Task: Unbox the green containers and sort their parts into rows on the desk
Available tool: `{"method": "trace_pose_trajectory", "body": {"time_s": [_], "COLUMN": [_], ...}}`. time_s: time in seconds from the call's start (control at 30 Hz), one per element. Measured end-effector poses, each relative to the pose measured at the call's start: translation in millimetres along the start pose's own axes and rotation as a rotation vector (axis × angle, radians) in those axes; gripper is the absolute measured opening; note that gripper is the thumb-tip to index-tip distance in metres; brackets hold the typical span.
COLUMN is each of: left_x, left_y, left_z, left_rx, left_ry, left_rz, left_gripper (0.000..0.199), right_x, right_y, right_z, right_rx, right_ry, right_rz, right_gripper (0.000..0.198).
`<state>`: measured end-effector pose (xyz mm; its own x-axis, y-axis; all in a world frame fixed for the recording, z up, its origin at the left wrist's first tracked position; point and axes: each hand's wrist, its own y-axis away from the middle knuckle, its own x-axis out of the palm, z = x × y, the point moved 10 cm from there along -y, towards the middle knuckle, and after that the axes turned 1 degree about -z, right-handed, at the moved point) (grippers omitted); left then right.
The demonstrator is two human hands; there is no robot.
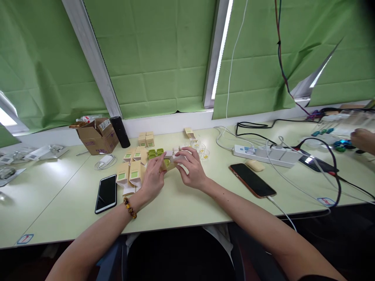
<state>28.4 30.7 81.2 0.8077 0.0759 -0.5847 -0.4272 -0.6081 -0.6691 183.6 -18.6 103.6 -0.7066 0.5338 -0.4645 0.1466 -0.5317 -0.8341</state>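
Observation:
My left hand and my right hand meet over the pale green table, both gripping one small tan carton with a green item showing at its open end. Just left of my left hand stand several closed tan cartons with green labels. Behind the hands lie loose green jars and small clear cups. A bead bracelet sits on my left wrist.
A black phone lies at the left, another phone on a cable at the right. A white power strip, a brown cardboard box, a black cylinder. Another person's hand shows at the far right.

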Motion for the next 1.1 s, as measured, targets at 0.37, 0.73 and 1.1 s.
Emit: {"method": "trace_pose_trajectory", "body": {"time_s": [0.37, 0.73, 1.1], "left_x": [1, 9, 2], "left_y": [3, 9, 2], "left_z": [-6, -30, -19], "left_rx": [0.100, 0.270, 0.203], "left_ry": [-0.138, -0.381, -0.589], "left_rz": [0.009, 0.058, 0.029], "left_gripper": [0.078, 0.083, 0.081], "right_x": [9, 15, 17], "right_y": [-1, 4, 10], "right_z": [4, -23, -55], "right_rx": [0.004, 0.216, 0.503], "right_ry": [-0.013, -0.047, -0.473], "right_rz": [0.040, -0.001, -0.140], "right_gripper": [0.011, 0.008, 0.024]}}
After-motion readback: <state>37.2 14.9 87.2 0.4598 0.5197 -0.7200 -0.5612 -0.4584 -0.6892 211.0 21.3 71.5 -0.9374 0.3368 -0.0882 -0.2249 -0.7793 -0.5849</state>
